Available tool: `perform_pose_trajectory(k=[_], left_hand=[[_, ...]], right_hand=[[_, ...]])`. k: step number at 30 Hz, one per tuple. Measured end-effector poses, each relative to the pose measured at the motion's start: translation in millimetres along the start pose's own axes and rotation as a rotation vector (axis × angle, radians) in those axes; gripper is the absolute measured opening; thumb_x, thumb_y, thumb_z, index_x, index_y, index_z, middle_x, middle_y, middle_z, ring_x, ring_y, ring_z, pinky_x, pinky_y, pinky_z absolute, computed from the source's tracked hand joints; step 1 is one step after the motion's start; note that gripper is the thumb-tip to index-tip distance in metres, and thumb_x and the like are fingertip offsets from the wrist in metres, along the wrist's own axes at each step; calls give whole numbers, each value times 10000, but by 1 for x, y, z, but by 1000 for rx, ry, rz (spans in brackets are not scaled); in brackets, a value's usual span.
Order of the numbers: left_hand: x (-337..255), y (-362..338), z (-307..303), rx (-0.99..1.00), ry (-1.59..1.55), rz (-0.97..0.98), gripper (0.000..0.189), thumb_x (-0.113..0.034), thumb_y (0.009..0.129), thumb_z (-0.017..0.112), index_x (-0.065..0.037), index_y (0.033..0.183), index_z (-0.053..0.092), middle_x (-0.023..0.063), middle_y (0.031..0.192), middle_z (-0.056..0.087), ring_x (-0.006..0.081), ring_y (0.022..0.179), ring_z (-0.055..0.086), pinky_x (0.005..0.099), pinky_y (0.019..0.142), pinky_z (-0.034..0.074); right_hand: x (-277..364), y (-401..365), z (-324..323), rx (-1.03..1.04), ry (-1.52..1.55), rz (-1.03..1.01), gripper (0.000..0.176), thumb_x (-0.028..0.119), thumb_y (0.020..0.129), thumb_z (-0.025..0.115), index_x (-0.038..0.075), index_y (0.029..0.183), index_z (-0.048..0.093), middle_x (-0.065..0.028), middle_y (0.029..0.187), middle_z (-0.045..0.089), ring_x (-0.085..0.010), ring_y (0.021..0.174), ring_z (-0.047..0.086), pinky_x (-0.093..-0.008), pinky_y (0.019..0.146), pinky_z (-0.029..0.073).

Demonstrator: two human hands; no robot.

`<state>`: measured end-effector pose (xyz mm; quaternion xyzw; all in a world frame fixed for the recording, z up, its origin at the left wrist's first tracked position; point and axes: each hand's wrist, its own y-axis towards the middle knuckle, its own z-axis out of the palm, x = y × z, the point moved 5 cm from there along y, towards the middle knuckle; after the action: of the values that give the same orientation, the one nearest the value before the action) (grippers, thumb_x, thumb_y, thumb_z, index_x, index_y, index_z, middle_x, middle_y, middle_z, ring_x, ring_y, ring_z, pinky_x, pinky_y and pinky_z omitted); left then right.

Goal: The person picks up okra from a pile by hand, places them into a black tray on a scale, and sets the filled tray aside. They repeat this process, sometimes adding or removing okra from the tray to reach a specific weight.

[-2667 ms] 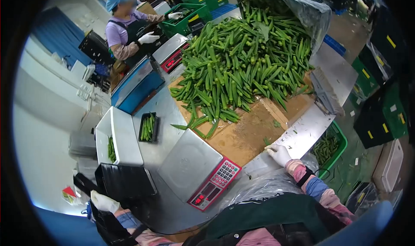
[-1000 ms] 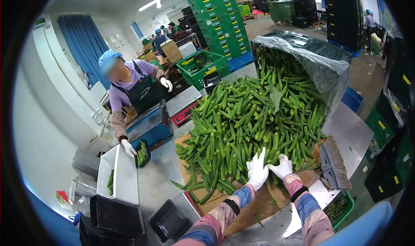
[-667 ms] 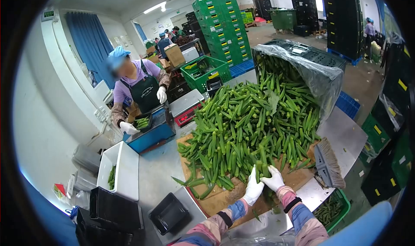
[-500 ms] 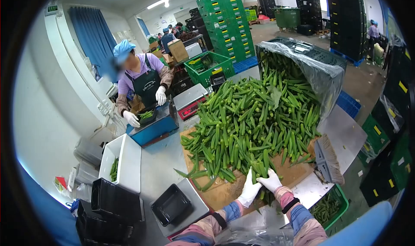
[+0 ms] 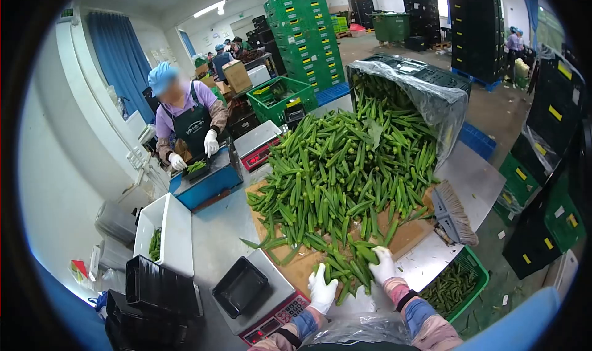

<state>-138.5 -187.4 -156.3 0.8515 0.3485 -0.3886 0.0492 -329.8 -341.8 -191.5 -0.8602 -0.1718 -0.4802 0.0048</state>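
Observation:
A big heap of green okra (image 5: 345,172) spreads over a brown board (image 5: 296,276) in front of me. At its near edge a small batch of okra (image 5: 348,266) lies between my two white-gloved hands. My left hand (image 5: 322,291) is on the batch's left side, fingers apart and touching the pods. My right hand (image 5: 383,266) has its fingers curled over pods at the batch's right side. Left of the board, a black tray (image 5: 240,287) sits on a scale (image 5: 276,314) with a red front.
A co-worker (image 5: 188,120) in white gloves handles a tray of okra at the left. Beside me stand a white bin (image 5: 182,234) and stacked black trays (image 5: 161,286). At right are a brush (image 5: 454,212), a tipped, plastic-lined crate (image 5: 444,95) and a green basket (image 5: 480,283) of okra.
My hands have moved apart from each other, left hand to the left and down, with loose okra now spread between them. The whole view has shifted slightly.

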Motion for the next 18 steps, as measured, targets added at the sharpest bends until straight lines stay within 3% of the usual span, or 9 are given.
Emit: perform_pose_trajectory(k=[2,4,5,6,7,9,12,15,18], left_hand=[[8,-1,-4,-29,20,70,803,-289,832,730,-160,1533,359,280,1516,302,461,1380,316,533,1144,289],[3,-4,-8,-39,114,155,828,-341,840,727,-180,1548,331,278,1541,274,468,1411,271,595,1140,259],[-11,-7,-15,-38,194,209,842,-371,843,724,-186,1556,314,274,1554,260,467,1426,247,628,1134,242],[-19,-10,-18,-35,274,261,858,-400,847,721,-192,1563,298,271,1567,246,467,1442,223,660,1128,225],[-20,-7,-12,1,276,300,877,-510,860,676,-226,1577,258,240,1597,220,491,1459,182,751,1086,166],[-31,-5,-1,86,461,349,867,-546,862,651,-254,1577,257,227,1602,221,510,1455,180,757,1084,155],[-41,-7,13,135,593,524,869,-602,844,640,-301,1570,269,204,1606,228,529,1447,186,775,1073,144],[-50,-11,24,191,734,665,865,-568,810,688,-271,1542,334,184,1603,237,514,1430,216,774,1062,180],[-50,-18,26,177,687,688,883,-556,807,700,-261,1547,320,177,1596,260,505,1434,216,758,1073,185]], right_hand=[[-30,16,-20,-51,-160,18,578,94,713,738,20,1272,610,-197,1329,552,-372,1215,545,-387,1078,433],[-35,22,-46,-55,-320,179,654,154,721,763,40,1335,571,-166,1409,506,-364,1269,502,-407,1103,399],[-22,23,-56,18,-465,282,732,250,737,768,84,1404,519,-128,1500,435,-383,1368,398,-494,1141,321],[-5,23,-59,-4,-584,198,745,271,741,763,94,1418,506,-120,1518,416,-393,1390,363,-524,1143,295],[11,22,-57,-24,-704,113,758,292,745,757,104,1431,493,-112,1537,397,-403,1412,328,-554,1146,268],[25,18,-38,-11,-807,-83,765,333,755,741,119,1443,482,-116,1551,381,-430,1444,266,-627,1140,219],[50,-9,7,208,-602,-258,717,376,788,712,168,1438,494,-115,1545,396,-419,1450,281,-606,1150,239],[40,-37,35,401,-630,-245,702,404,833,681,213,1472,461,-108,1563,375,-382,1453,299,-616,1164,217],[22,-38,20,378,-663,-246,698,420,851,658,239,1490,445,-101,1575,361,-379,1466,277,-624,1173,186]])
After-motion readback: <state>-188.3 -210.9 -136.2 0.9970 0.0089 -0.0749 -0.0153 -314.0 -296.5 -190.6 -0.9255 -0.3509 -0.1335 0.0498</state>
